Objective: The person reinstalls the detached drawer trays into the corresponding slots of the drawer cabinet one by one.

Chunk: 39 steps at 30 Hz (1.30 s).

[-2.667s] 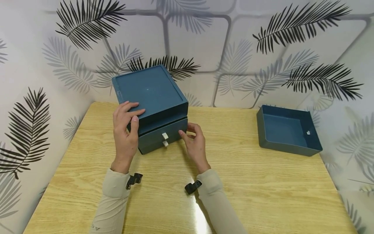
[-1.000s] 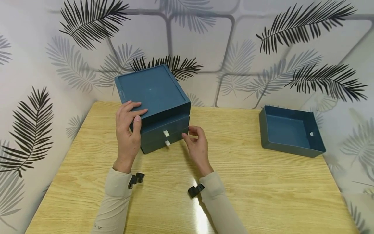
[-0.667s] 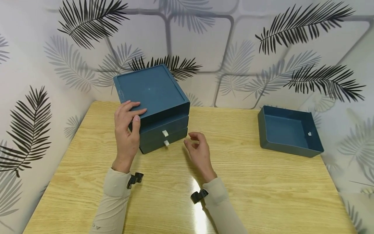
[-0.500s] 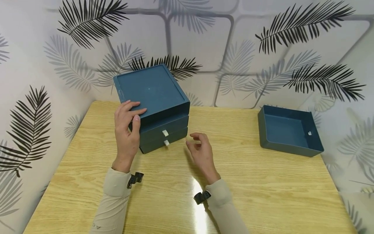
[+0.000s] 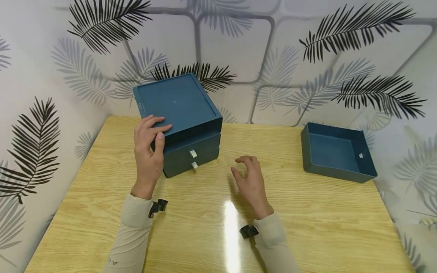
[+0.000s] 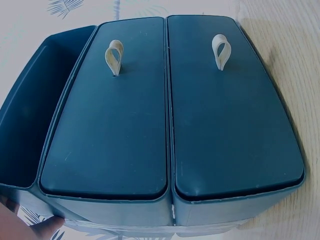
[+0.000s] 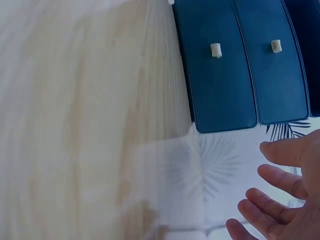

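A blue drawer cabinet [image 5: 179, 102] stands at the back left of the table. Its top slot [image 5: 192, 132] has no drawer in it. Below are a middle drawer [image 6: 117, 125] and a bottom drawer [image 6: 227, 125], both pushed in, each with a pale loop pull. My left hand [image 5: 148, 151] rests on the cabinet's front left corner, fingers over the top and thumb near the slot's edge. Well apart from the cabinet's right side, my right hand [image 5: 252, 182] hovers with loosely bent fingers, holding nothing. A loose blue drawer [image 5: 338, 149] lies at the far right, its inside facing up.
The wood-grain table [image 5: 198, 227] runs up to a wall [image 5: 232, 49] covered in leaf patterns. Black wrist cameras are strapped over both sleeves [image 5: 273, 235]. Light glares off the table in front of the right hand.
My right hand has let go of the cabinet's right front edge and moved right. The middle drawer, slightly out at first, now sits level with the bottom one. My left hand stayed put.
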### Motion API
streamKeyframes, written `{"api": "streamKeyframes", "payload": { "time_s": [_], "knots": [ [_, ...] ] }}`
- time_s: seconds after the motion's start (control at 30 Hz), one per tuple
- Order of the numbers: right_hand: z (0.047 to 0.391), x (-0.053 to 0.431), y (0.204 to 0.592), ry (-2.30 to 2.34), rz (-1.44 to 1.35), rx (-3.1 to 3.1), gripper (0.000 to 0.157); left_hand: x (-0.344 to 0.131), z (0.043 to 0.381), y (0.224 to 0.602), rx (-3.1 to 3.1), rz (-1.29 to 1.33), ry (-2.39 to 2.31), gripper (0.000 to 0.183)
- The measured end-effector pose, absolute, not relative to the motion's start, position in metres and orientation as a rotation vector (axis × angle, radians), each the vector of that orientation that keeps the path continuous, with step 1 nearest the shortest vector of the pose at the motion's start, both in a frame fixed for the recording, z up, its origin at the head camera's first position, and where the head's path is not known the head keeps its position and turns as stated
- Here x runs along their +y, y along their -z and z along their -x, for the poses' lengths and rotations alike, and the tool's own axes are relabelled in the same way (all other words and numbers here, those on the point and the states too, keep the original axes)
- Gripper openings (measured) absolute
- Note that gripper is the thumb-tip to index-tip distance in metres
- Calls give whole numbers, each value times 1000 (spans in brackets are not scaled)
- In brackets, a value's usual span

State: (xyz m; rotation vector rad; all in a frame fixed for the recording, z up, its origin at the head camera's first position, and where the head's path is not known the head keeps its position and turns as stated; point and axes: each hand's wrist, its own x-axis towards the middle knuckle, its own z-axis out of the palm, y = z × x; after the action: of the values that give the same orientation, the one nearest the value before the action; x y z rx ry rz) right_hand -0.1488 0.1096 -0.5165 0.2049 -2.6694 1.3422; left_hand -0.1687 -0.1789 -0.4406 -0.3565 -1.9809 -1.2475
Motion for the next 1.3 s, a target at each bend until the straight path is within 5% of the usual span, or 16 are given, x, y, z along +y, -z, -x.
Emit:
{"api": "streamKeyframes", "payload": {
  "time_s": [0.97, 1.3],
  "knots": [
    [137, 170, 509, -926, -61, -2633, 23, -178, 168, 442, -1995, 352, 1240, 32],
    [140, 195, 513, -874, 33, -2653, 36, -179, 170, 442, -1989, 343, 1249, 33]
  ]
}}
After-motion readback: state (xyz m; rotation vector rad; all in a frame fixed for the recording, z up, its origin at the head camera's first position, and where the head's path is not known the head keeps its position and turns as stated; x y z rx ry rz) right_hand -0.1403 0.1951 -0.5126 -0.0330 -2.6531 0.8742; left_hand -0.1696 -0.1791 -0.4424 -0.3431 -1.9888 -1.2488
